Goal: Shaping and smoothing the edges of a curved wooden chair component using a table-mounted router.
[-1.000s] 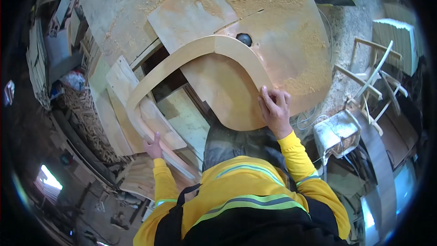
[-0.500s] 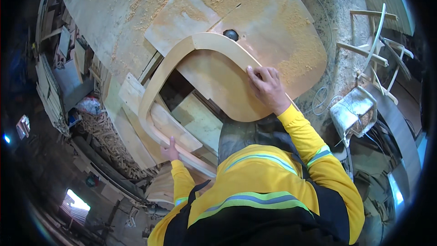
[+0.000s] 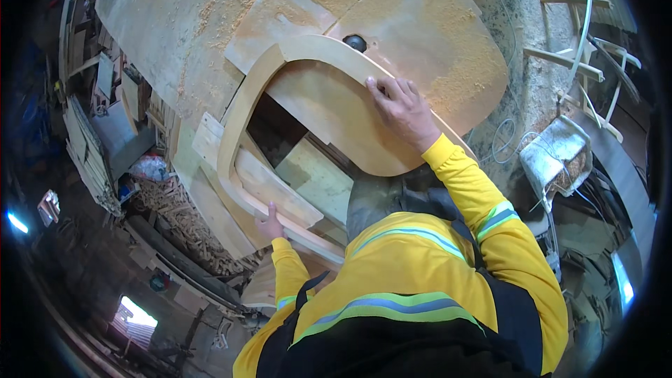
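Note:
A curved, U-shaped pale wooden frame (image 3: pixel 241 119) lies tilted over the boards in front of me, its open ends toward my body. My right hand (image 3: pixel 404 113) is closed on its right arm, thumb and fingers pressed on the edge. My left hand (image 3: pixel 270 225) grips its near left side, thumb up over the wood and the other fingers mostly hidden. A dark round cutter head (image 3: pixel 355 43) pokes up through a hole in the large rounded plywood board (image 3: pixel 420 35). The frame's outer edge lies right beside it; whether they touch I cannot tell.
Wood shavings (image 3: pixel 458 80) are scattered over the board and worktop. A white cut-open container (image 3: pixel 556 157) with sawdust stands to the right, near thin wooden frames (image 3: pixel 563 63). Offcuts (image 3: pixel 185 220) are heaped at the left. A loose cable (image 3: pixel 502 136) curls on the right.
The wooden frame has slid slightly up and left past the cutter head, both hands moving with it and keeping their hold. The whole view has shifted a little.

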Demonstrator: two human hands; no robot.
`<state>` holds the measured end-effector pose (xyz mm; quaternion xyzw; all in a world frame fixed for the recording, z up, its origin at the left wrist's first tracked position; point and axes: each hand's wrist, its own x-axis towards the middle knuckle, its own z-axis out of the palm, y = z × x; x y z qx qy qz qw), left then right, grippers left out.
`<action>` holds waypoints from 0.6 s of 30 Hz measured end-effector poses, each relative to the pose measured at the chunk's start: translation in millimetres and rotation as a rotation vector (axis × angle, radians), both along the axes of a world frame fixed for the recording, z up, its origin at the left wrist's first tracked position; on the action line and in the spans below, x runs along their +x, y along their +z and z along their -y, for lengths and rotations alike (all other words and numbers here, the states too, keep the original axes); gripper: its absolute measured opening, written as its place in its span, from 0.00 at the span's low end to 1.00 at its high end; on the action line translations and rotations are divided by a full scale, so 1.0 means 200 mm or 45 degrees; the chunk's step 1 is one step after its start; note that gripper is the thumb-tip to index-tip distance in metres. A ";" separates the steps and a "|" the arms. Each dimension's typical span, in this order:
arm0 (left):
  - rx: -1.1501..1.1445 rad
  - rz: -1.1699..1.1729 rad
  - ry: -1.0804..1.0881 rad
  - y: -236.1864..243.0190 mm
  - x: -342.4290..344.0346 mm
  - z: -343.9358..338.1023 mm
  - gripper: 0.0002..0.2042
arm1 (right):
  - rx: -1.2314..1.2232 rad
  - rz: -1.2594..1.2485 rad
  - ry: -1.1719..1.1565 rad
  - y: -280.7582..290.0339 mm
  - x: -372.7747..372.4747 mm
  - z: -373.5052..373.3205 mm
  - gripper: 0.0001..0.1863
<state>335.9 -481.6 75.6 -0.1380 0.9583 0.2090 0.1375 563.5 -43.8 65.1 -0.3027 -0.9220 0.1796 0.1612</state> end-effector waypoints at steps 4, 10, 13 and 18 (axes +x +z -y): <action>-0.006 0.000 -0.009 -0.02 -0.03 0.03 0.39 | -0.022 -0.038 0.007 -0.02 -0.02 -0.02 0.22; -0.012 -0.008 0.010 -0.02 -0.04 -0.01 0.38 | -0.001 0.014 0.034 -0.02 -0.05 -0.03 0.25; -0.059 -0.122 -0.015 -0.04 -0.09 0.05 0.38 | 0.019 -0.091 0.039 -0.01 -0.10 -0.04 0.23; -0.057 -0.068 -0.092 -0.03 -0.07 -0.02 0.41 | -0.114 -0.066 0.073 0.03 -0.11 -0.05 0.25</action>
